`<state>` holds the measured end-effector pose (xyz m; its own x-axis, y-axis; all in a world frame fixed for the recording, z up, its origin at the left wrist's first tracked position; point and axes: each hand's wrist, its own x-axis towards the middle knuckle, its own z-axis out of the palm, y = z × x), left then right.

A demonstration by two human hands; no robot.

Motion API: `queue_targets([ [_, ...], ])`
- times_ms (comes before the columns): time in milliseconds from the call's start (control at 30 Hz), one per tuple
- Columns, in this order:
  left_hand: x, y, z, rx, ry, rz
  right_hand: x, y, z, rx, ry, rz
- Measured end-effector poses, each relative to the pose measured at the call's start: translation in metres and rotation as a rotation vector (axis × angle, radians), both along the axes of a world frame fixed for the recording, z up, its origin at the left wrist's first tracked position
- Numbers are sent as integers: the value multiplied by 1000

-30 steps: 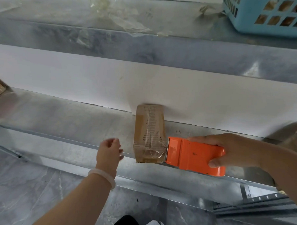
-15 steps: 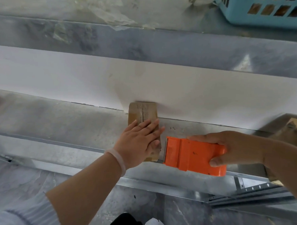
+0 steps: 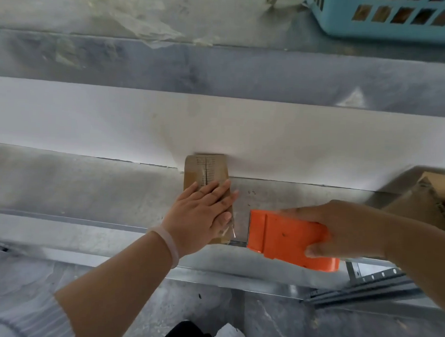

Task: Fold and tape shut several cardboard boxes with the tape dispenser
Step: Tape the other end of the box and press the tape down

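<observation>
left hand (image 3: 201,215) now flat on box (image 3: 206,172); right hand (image 3: 341,229) gripping tape dispenser (image 3: 287,240)

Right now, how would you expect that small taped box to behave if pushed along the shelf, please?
The box lies low and flat, so it probably will not tip. The metal shelf looks smooth, so it would likely slide easily; the left hand pressing flat on it suggests it is light. Its glossy tape may feel slippery.
</observation>
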<state>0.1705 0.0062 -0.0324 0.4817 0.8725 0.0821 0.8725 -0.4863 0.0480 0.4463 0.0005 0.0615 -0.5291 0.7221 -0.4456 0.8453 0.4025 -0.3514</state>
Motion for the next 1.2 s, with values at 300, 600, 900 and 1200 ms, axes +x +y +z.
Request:
queue_targets([
  [300,2,1,-1,-34,19,32,-38,-26,-7,277,-86,41],
  [600,3,1,-2,-56,-6,37,-68,-43,-7,291,-4,-77],
  [900,5,1,-2,-53,-4,31,-73,-25,0,83,28,-129],
  [1200,7,0,0,-58,-42,59,-54,-17,-1,67,80,-128],
])
